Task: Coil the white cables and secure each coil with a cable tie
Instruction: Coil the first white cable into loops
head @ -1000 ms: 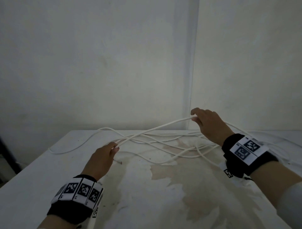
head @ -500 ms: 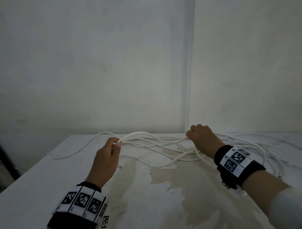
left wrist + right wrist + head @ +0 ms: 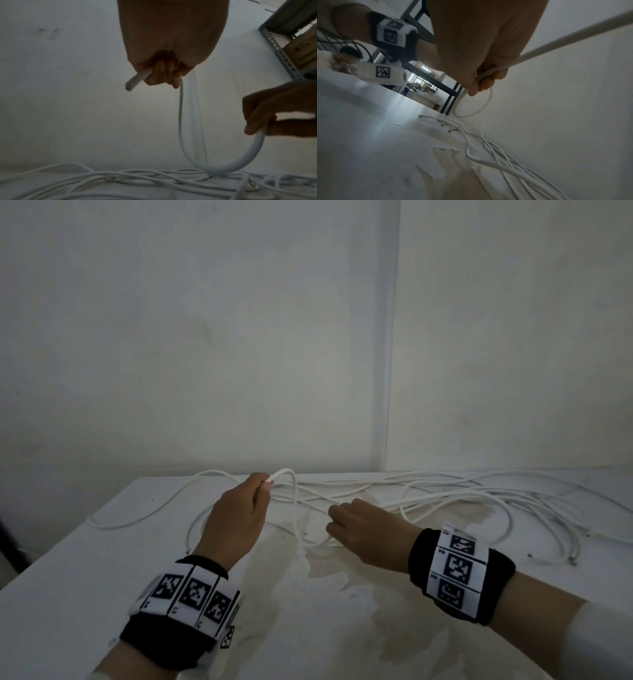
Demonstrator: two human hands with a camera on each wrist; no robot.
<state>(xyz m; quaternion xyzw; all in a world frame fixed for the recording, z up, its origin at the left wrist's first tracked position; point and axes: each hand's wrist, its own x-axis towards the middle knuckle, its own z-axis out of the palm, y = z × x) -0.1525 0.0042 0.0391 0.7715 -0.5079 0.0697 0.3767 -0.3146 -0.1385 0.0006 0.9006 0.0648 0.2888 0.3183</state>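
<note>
A storeroom or workshop corner, by the look of it: a worn white desk with stained, peeling surface pushed into bare plastered walls, slotted-angle metal shelving holding cardboard boxes, and dark steel racking before a further cluttered room.

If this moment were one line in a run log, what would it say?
step: forming first loop | left hand: grips white cable near its cut end | right hand: holds same cable, loop hanging between | loose cables: on table | cable tie: not visible
</note>
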